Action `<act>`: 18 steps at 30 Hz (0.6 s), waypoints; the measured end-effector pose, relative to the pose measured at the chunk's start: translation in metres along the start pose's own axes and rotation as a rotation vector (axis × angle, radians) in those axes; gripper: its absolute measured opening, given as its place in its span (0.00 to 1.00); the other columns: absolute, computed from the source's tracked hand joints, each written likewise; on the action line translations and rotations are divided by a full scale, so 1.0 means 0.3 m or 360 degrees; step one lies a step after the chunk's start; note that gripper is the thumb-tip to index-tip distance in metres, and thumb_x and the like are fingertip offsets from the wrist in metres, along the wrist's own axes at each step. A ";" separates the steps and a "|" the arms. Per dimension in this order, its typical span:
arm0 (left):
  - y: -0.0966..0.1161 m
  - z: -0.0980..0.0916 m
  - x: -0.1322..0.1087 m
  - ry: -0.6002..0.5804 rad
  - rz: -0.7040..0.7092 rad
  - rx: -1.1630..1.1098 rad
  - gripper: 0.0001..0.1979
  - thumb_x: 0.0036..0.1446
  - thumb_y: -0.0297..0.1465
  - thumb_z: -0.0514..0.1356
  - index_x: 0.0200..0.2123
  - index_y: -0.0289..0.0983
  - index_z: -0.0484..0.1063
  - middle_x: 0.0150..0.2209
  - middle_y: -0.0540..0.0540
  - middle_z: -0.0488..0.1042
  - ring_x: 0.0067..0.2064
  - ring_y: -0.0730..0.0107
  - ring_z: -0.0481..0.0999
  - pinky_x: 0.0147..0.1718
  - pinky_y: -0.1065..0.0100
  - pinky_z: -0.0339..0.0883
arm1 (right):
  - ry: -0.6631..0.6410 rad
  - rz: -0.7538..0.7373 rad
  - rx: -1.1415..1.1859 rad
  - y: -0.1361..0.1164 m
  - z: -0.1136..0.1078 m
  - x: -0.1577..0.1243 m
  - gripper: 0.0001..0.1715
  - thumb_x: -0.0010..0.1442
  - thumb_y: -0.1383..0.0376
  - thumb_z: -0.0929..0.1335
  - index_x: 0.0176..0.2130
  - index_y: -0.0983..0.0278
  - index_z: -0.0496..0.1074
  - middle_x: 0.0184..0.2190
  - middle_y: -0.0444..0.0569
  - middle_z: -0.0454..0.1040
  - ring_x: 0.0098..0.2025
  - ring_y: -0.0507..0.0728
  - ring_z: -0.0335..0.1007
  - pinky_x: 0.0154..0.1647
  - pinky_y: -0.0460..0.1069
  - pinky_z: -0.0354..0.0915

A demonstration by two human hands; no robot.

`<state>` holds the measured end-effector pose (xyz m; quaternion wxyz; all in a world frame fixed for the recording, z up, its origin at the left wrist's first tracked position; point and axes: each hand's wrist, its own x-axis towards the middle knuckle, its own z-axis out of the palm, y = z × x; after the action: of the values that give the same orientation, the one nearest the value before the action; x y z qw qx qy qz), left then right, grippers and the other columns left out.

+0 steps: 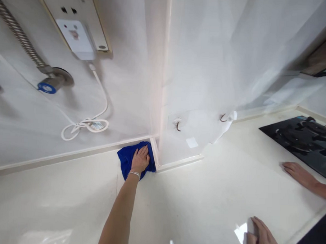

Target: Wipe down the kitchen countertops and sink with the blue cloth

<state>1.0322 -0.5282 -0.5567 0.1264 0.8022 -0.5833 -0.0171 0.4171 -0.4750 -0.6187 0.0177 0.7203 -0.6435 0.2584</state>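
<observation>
My left hand (140, 160) reaches far forward and presses down on a blue cloth (126, 158), fingers held together on top of it. The cloth lies bunched on the white countertop (192, 202), in the corner where the wall and a protruding white column (178, 144) meet. A thin bracelet sits on that wrist. My right hand (263, 241) rests flat on the countertop at the bottom right, fingers stretched out, holding nothing.
Another person's hand (298, 173) lies flat on the counter at the right, beside a black gas hob (305, 142). On the left wall are a socket with a white plug (76, 37), a coiled white cable (84, 125) and a metal hose fitting (53, 79). Two hooks (177, 124) hang on the column.
</observation>
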 end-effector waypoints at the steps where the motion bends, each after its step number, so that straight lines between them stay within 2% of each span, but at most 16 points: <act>1: 0.013 -0.003 -0.010 0.0009 -0.0023 0.0011 0.29 0.66 0.31 0.44 0.67 0.35 0.66 0.71 0.40 0.64 0.72 0.56 0.61 0.73 0.43 0.51 | -0.0011 0.0038 0.0003 -0.005 0.002 0.003 0.36 0.59 0.55 0.61 0.66 0.50 0.65 0.59 0.53 0.74 0.57 0.76 0.73 0.54 0.73 0.70; 6: 0.076 -0.014 -0.118 -0.0001 -0.0079 0.0068 0.30 0.67 0.32 0.42 0.65 0.26 0.67 0.72 0.34 0.61 0.75 0.47 0.55 0.73 0.40 0.49 | -0.0117 0.0182 -0.0026 -0.044 -0.012 0.017 0.33 0.62 0.56 0.57 0.60 0.62 0.69 0.62 0.55 0.71 0.63 0.70 0.68 0.62 0.68 0.64; 12: 0.178 -0.019 -0.362 -0.0039 -0.0010 0.0109 0.30 0.69 0.35 0.42 0.67 0.27 0.65 0.72 0.35 0.60 0.75 0.48 0.54 0.74 0.42 0.49 | -0.0082 0.0122 -0.0034 -0.059 -0.023 0.021 0.32 0.63 0.58 0.57 0.60 0.64 0.69 0.63 0.56 0.70 0.63 0.67 0.66 0.62 0.63 0.61; 18: 0.348 -0.004 -0.600 -0.0003 0.0068 0.0103 0.30 0.70 0.37 0.43 0.70 0.29 0.60 0.73 0.36 0.58 0.76 0.48 0.53 0.74 0.42 0.50 | 0.0007 0.0058 -0.0086 -0.071 -0.019 0.023 0.29 0.64 0.61 0.58 0.60 0.65 0.68 0.62 0.57 0.71 0.63 0.65 0.65 0.63 0.61 0.59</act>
<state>0.8777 -0.3889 -0.5539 0.1001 0.7932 -0.6007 0.0038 0.4353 -0.4757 -0.6045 0.0338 0.7071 -0.6632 0.2428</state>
